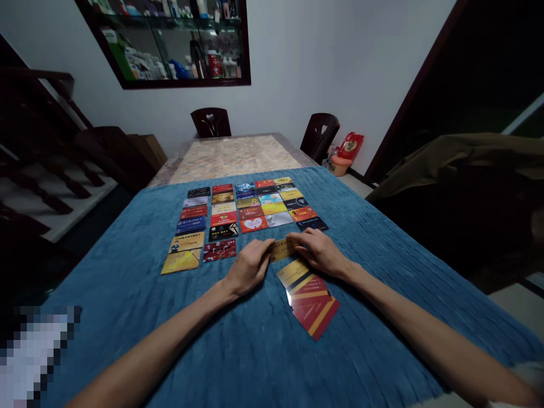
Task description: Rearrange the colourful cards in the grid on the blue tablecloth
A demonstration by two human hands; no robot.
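Between my two hands is a gold card (pixel 281 250), low over the blue cloth. My left hand (pixel 250 265) has its fingers closed at the card's left end. My right hand (pixel 319 251) grips the right end, its fingers covering part of the card. Just below, a fanned pile of red and gold cards (pixel 312 300) lies on the cloth. Beyond my hands, several printed cards are laid out in columns, among them a card with a white heart (pixel 254 223), a dark red card (pixel 220 250) and a yellow card (pixel 182 261) at the near left.
A blue cloth (pixel 204 351) covers the near part of the table; its patterned top (pixel 232 156) shows at the far end. Dark chairs (pixel 211 123) stand behind it. A red bag (pixel 351 146) and an orange bucket (pixel 339 165) sit on the floor at the right.
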